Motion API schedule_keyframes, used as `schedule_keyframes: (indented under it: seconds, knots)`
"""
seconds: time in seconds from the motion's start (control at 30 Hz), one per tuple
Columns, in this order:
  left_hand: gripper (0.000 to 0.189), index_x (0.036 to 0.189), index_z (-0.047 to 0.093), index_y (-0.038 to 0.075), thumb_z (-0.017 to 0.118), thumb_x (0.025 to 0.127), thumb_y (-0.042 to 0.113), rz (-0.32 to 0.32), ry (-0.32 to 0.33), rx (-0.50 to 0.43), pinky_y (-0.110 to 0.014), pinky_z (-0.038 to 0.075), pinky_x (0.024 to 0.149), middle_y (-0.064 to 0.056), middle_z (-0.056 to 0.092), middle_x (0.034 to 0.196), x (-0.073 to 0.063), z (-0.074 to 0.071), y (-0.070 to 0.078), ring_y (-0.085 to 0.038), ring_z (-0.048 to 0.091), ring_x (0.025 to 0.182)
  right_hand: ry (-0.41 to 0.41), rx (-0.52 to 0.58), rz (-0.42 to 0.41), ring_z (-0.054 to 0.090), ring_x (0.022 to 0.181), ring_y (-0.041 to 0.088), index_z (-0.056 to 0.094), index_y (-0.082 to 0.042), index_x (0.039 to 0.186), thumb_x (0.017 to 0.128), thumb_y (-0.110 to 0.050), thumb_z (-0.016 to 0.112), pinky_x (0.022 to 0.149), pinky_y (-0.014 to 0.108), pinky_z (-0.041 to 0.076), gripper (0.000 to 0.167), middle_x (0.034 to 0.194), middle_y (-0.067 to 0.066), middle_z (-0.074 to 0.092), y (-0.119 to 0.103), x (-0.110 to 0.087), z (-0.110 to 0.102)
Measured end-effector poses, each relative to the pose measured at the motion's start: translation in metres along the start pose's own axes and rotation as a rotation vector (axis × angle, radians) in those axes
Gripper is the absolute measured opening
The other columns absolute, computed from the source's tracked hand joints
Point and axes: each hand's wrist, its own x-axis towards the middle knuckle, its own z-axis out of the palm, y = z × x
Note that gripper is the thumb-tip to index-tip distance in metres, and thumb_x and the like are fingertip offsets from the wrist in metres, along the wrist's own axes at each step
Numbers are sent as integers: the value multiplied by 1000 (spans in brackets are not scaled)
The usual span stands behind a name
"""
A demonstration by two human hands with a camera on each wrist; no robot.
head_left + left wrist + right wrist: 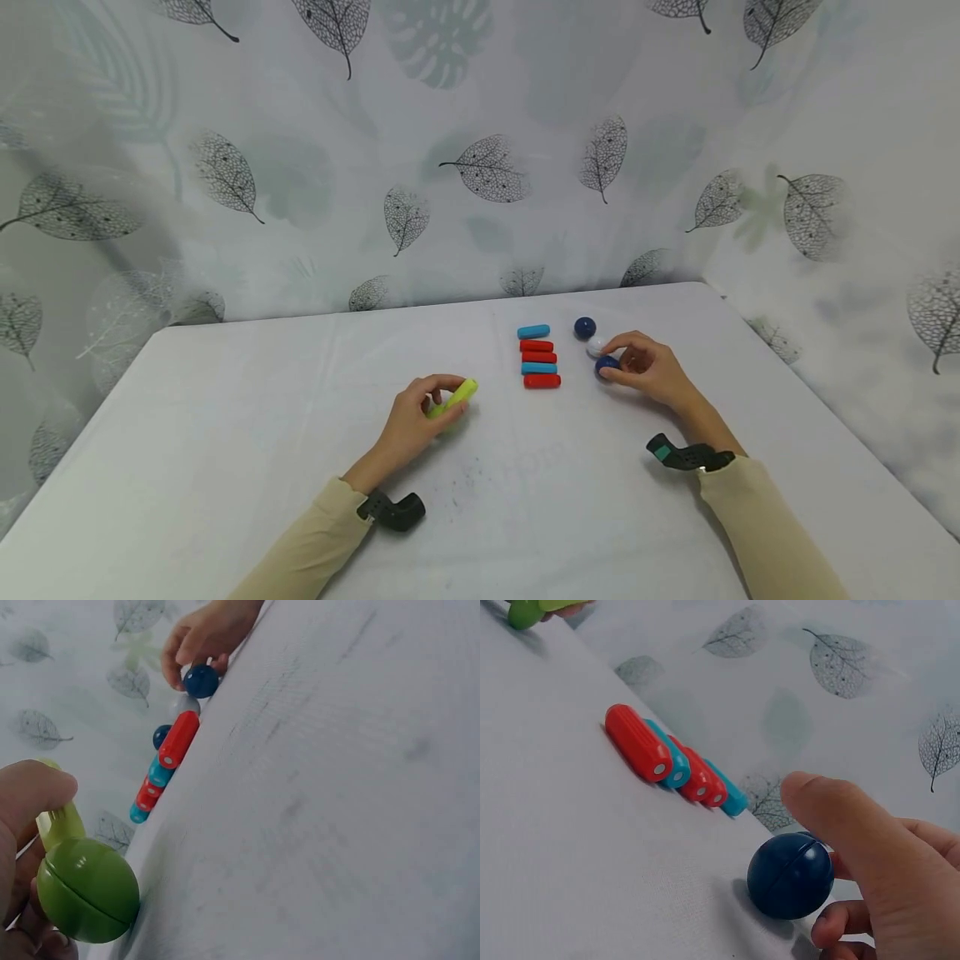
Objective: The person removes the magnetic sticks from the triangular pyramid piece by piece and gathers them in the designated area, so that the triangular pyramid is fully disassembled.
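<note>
In my left hand (pixel 420 417) I grip a yellow-green rod (pixel 459 398) between thumb and fingers. A green ball (pixel 88 890) with a seam sits at the rod's near end in the left wrist view, close to the tabletop; the hand hides it in the head view. With curled thumb and fingers my right hand (pixel 648 368) holds a dark blue ball (pixel 790 876) low at the table. Just behind it lie a white ball (pixel 596 347) and a second dark blue ball (pixel 585 327).
Between the hands, a column of short rods lies on the white table (pixel 225 433): several red rods (pixel 542 381) and two blue rods (pixel 533 332), with silvery dots on their ends. A leaf-patterned cloth (pixel 420 150) hangs behind the table and along its right side.
</note>
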Motion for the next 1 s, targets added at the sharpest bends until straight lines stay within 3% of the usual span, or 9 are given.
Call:
schedule_keyframes:
  seconds: [0.1,0.2,0.33,0.57,0.77,1.0]
  knots:
    - [32,115,67,9,76,85,10,38,13,-48,-22,36,62,-5,67,102,0,1,0,-18,46,74,45,47,-55,51,67,10,63,13,99,67,26,71,56,19,40,35,95,22,61,17,-2,-2]
    - [33,117,65,5,75,85,7,77,12,-101,-24,39,63,-9,66,102,1,2,0,-22,50,74,68,65,-69,51,66,9,63,14,97,68,28,69,55,19,41,33,93,22,61,15,-1,-2]
    - [36,120,63,3,74,86,6,102,3,-130,-26,42,65,-12,65,103,1,2,1,-21,53,76,95,52,-72,50,62,10,62,17,93,69,29,66,53,18,41,27,89,27,59,-1,2,-1]
    - [32,116,64,3,74,86,4,99,-42,-179,-20,44,67,-10,62,99,0,1,2,-8,56,78,179,20,-109,49,64,10,63,17,85,70,28,65,57,15,42,19,80,27,59,-33,11,5]
    - [25,109,66,3,74,85,5,84,-126,-222,-22,49,71,-10,64,101,-1,2,-1,-6,57,78,117,52,-196,46,59,16,64,13,80,65,30,66,52,18,39,23,74,17,60,-38,19,14]
    - [25,107,65,3,76,84,4,64,-213,-262,-23,52,75,-10,64,102,-2,1,1,-9,61,82,19,46,-248,44,57,18,68,3,83,62,28,70,48,25,36,32,75,11,62,-22,20,28]
